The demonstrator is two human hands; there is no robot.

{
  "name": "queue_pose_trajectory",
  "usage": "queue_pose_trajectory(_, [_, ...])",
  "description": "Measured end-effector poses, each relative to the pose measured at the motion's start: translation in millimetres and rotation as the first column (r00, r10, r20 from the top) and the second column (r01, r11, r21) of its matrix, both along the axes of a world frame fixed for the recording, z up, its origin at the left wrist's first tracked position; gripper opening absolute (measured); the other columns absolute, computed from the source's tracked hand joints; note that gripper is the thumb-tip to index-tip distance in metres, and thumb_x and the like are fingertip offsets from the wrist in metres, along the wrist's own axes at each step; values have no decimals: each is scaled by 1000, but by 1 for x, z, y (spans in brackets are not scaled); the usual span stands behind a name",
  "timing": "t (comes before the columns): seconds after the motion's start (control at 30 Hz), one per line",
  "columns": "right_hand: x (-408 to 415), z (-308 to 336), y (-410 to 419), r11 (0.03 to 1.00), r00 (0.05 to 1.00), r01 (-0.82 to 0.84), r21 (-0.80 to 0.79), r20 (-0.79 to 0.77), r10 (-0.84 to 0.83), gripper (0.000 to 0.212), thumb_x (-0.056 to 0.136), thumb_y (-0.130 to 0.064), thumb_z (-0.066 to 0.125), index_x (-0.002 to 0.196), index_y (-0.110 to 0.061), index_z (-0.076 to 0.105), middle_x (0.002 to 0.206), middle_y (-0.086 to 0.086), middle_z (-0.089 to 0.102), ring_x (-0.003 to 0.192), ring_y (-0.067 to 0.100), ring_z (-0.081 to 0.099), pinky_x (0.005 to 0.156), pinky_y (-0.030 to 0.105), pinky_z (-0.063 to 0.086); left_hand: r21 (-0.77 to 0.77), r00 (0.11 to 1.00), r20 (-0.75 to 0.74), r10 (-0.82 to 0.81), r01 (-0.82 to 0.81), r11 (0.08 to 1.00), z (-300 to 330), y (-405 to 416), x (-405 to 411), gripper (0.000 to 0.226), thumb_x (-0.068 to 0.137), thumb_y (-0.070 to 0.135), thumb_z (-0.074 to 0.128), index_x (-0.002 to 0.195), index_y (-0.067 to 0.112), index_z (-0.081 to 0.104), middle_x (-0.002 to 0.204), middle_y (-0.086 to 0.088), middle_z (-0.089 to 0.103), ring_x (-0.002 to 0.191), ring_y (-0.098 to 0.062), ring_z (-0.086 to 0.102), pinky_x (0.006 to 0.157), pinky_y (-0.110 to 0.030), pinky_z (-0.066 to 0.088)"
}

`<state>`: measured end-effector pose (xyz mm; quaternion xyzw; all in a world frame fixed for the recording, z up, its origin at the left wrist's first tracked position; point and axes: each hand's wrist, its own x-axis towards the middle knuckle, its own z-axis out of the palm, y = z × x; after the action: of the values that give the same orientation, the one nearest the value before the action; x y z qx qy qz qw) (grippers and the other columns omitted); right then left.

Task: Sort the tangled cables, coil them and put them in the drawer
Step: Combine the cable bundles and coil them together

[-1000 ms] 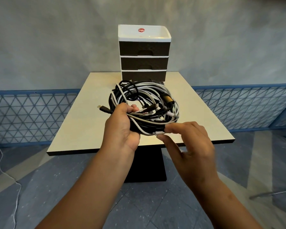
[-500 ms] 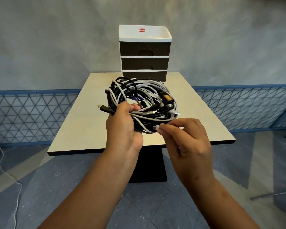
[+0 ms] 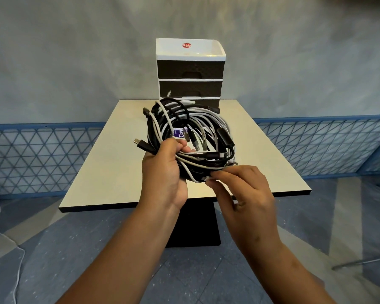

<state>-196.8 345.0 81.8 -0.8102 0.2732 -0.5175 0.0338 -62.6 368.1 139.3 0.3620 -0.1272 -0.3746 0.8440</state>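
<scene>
A tangled bundle of black and white cables (image 3: pixel 198 132) hangs in the air above the near half of the table. My left hand (image 3: pixel 165 170) grips the bundle's lower left side, fingers curled round several strands. My right hand (image 3: pixel 239 187) pinches a white cable end (image 3: pixel 206 178) at the bundle's bottom edge between thumb and fingertips. Loose plugs stick out at the left and top. A small drawer unit (image 3: pixel 190 71) with a white top tray and three dark drawers, all closed, stands at the table's far edge.
The beige square table (image 3: pixel 110 172) stands on a dark pedestal. A blue lattice fence (image 3: pixel 31 154) runs along the grey wall behind it. A thin white cord (image 3: pixel 0 229) lies on the floor at the left.
My right hand went from open fingers beside the bundle to pinching a white cable end at its bottom. My left hand lifted the bundle slightly and tilted it.
</scene>
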Motion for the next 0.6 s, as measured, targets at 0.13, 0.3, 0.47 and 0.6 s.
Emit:
queue_pose_trajectory(0.13, [-1,2,-3,999,998,-14,-36,-61,12,12,90,-22,69,97,-12,74,98,0,70,91,21,61,75,37,47,-6,999,50,3,-2,1000,4,3,-2,50,86,-8,48,45,16,64,53,-2,58,45,-9,56,50,-21,50])
queue_pose_trajectory(0.3, [-1,5,-4,998,985,-41,-36,-166,35,11,86,-22,74,91,-15,69,90,-5,62,84,16,56,71,34,41,5,996,91,-22,22,1000,3,5,1,49,86,-7,49,46,17,65,53,-1,58,46,-10,55,65,-32,49])
queue_pose_trajectory(0.47, [2,7,-3,996,991,-21,85,-127,32,11,78,-27,74,81,-21,65,82,-22,41,78,5,48,69,32,35,25,995,85,-56,54,998,-1,6,1,50,85,-7,47,45,16,64,54,-1,58,46,-9,55,70,-34,47])
queue_pose_trajectory(0.6, [4,2,0,997,996,2,76,-90,5,9,77,-26,68,79,-20,63,80,-18,47,78,7,49,69,32,32,20,994,48,-94,93,995,-3,7,-2,52,86,-6,46,43,17,63,54,0,57,46,-9,54,71,-35,46])
